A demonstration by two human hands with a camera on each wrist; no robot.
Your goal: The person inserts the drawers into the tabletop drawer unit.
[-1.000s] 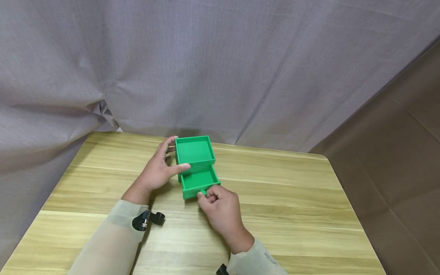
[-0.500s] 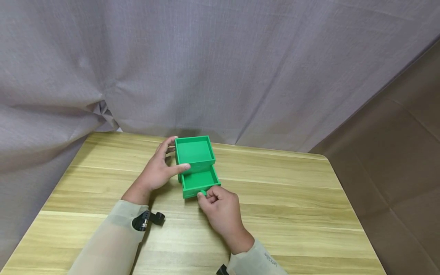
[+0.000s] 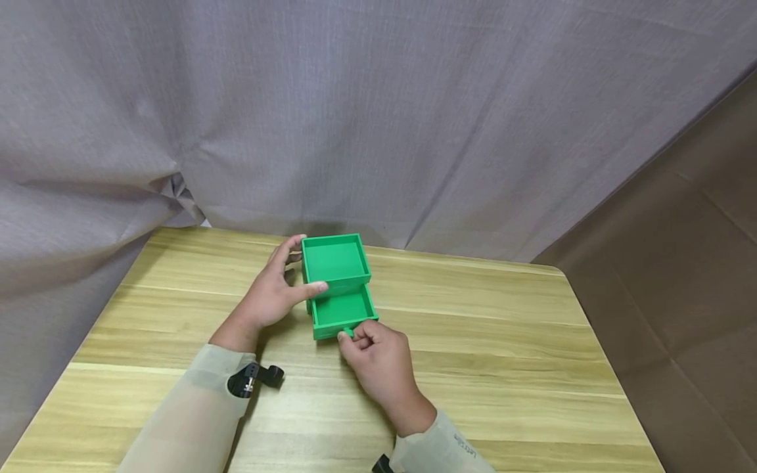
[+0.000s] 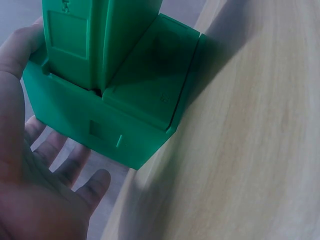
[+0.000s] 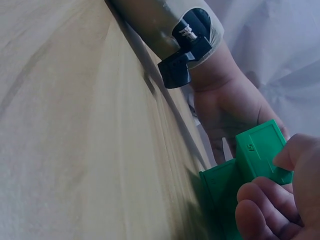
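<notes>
A small green box (image 3: 334, 261) stands on the wooden table (image 3: 503, 341), its top an open tray. Its lower drawer (image 3: 344, 310) is pulled out toward me and looks empty inside. My left hand (image 3: 273, 292) grips the box from the left side, fingers behind it and thumb on the front edge; the left wrist view shows the green box (image 4: 107, 95) against the palm. My right hand (image 3: 374, 353) pinches the small green knob (image 3: 348, 333) on the drawer front. In the right wrist view the green drawer (image 5: 250, 172) sits beside the curled fingers (image 5: 265, 207).
A grey curtain (image 3: 355, 118) hangs behind the table. A brown panel (image 3: 680, 276) stands at the right. A black wrist-camera mount (image 3: 254, 378) sits on the left sleeve. The table's far edge lies just behind the box.
The drawer and my right hand shifted very slightly; otherwise both hands keep the same hold.
</notes>
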